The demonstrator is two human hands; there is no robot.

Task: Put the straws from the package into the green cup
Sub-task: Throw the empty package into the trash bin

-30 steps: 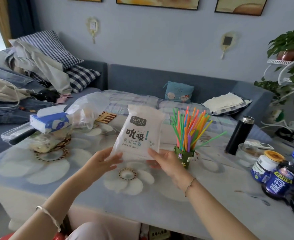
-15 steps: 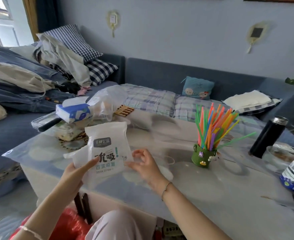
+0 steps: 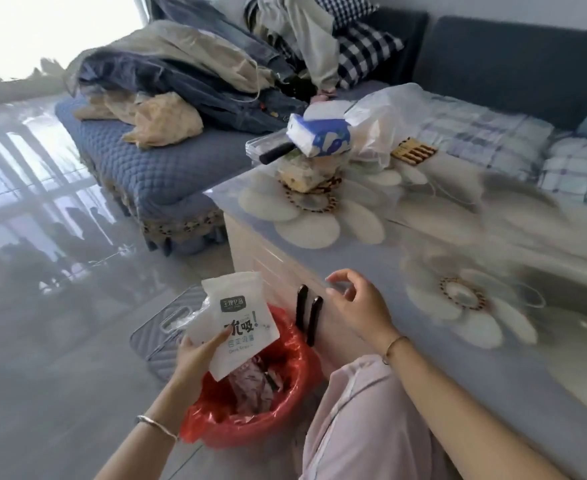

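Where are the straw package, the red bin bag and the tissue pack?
straw package (image 3: 242, 325), head view, printed front.
red bin bag (image 3: 299, 358), head view, right rim.
tissue pack (image 3: 319, 138), head view, blue side.

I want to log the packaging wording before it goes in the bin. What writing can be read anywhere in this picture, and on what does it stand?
"吮吸!": large dark and teal characters on the white straw package held by the left hand over the red-lined bin.
Dark badge above it: characters too blurred to read.
Two small lines below it: too blurred to read with certainty.
Blue and white tissue pack: only a picture, no legible text.
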